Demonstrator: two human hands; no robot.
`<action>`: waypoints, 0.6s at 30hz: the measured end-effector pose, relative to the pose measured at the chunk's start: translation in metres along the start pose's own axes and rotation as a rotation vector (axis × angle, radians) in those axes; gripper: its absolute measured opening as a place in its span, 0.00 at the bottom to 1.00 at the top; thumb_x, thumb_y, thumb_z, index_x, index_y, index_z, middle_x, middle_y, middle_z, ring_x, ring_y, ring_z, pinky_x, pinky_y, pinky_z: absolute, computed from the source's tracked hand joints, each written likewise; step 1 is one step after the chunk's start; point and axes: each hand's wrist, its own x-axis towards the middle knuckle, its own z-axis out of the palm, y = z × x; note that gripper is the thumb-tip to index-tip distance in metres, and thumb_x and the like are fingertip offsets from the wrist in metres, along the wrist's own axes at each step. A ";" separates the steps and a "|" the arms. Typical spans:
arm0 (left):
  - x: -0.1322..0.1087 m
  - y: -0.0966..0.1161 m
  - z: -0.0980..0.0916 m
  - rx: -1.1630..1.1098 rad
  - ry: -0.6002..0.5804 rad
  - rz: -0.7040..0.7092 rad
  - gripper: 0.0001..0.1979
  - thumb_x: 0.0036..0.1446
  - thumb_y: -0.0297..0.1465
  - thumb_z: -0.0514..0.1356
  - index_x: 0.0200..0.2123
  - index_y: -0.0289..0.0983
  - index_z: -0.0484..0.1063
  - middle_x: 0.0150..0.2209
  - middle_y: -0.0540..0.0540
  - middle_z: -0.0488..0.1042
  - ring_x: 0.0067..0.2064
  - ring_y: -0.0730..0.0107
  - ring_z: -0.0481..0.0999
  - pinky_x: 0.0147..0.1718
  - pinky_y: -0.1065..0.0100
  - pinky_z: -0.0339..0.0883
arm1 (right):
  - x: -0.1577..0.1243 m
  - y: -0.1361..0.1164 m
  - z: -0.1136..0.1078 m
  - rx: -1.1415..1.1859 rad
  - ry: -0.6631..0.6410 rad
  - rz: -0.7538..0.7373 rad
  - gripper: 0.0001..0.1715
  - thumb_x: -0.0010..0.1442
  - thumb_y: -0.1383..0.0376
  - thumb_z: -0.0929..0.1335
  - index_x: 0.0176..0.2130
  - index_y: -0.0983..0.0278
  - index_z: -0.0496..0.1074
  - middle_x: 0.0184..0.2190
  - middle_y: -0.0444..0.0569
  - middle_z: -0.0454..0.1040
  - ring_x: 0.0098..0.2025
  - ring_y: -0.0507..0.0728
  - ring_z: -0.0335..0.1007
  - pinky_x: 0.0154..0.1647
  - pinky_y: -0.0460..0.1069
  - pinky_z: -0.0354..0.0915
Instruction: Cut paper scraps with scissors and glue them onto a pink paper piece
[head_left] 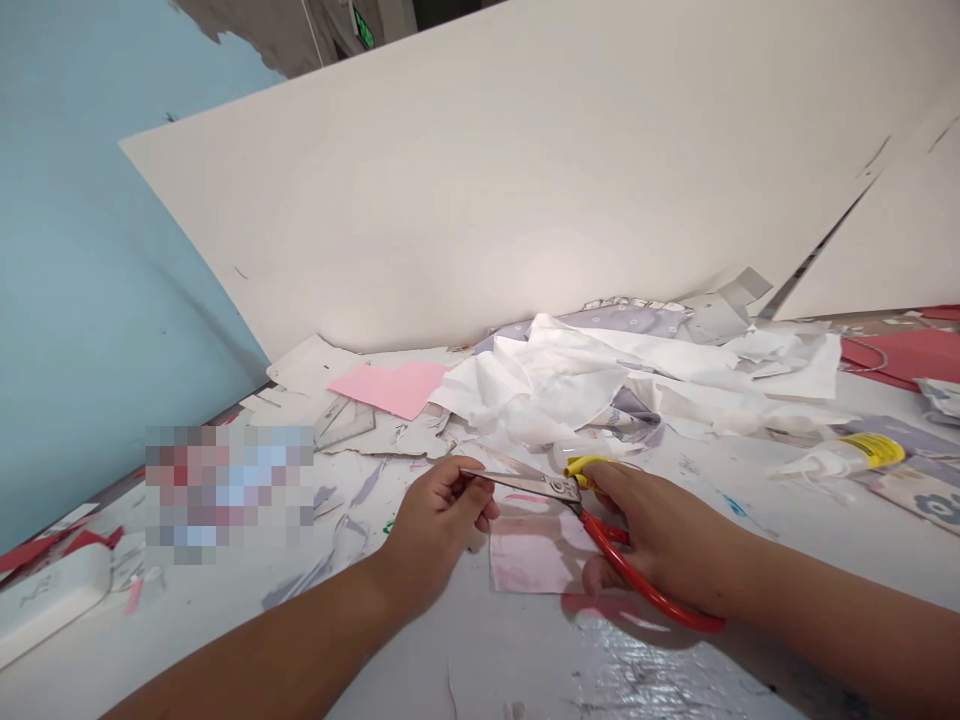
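Note:
My right hand (660, 520) is wrapped round the red handles of a pair of scissors (637, 575), whose metal blades point left and look slightly apart. A yellow rolled piece (581, 467) shows at the fingers of this hand; whether they grip it I cannot tell. At the blade's tip, my left hand (450, 510) is closed in a pinch, thumb and fingers against the metal. Anything small between those fingers is hidden. Below the blades, a pale pink sheet (532, 555) lies flat on the white table (420, 660).
Crumpled white sheets (540, 370) and a pink piece of paper (397, 388) spread along the back, before a leaning white board (525, 180). A glue bottle with a yellow label (874, 452) lies right. A white case (56, 595) sits left, near a blurred-out patch.

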 end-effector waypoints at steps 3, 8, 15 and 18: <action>0.000 -0.001 0.001 -0.020 -0.005 0.001 0.07 0.52 0.36 0.57 0.31 0.38 0.67 0.22 0.51 0.70 0.25 0.75 0.67 0.23 0.73 0.61 | -0.002 -0.006 -0.003 -0.003 -0.024 0.016 0.21 0.39 0.52 0.71 0.27 0.61 0.60 0.28 0.47 0.69 0.28 0.57 0.62 0.25 0.49 0.57; -0.001 -0.002 0.001 0.013 -0.019 0.011 0.05 0.53 0.31 0.54 0.28 0.38 0.67 0.22 0.50 0.70 0.25 0.75 0.67 0.22 0.74 0.60 | -0.002 -0.011 -0.005 0.044 -0.037 0.018 0.16 0.40 0.61 0.70 0.25 0.61 0.58 0.26 0.45 0.68 0.26 0.55 0.60 0.23 0.46 0.55; -0.001 -0.005 0.002 -0.044 -0.029 -0.021 0.04 0.52 0.32 0.56 0.28 0.38 0.66 0.22 0.51 0.69 0.23 0.74 0.66 0.19 0.73 0.60 | -0.001 -0.011 -0.003 0.033 -0.029 0.019 0.17 0.40 0.58 0.70 0.24 0.60 0.57 0.25 0.45 0.68 0.26 0.55 0.59 0.23 0.46 0.54; -0.001 -0.005 0.003 -0.064 -0.027 -0.013 0.04 0.52 0.32 0.57 0.28 0.38 0.66 0.21 0.51 0.69 0.23 0.74 0.66 0.19 0.74 0.60 | -0.002 -0.010 -0.002 0.036 -0.037 0.023 0.15 0.42 0.60 0.69 0.24 0.60 0.57 0.24 0.44 0.68 0.25 0.54 0.60 0.23 0.46 0.54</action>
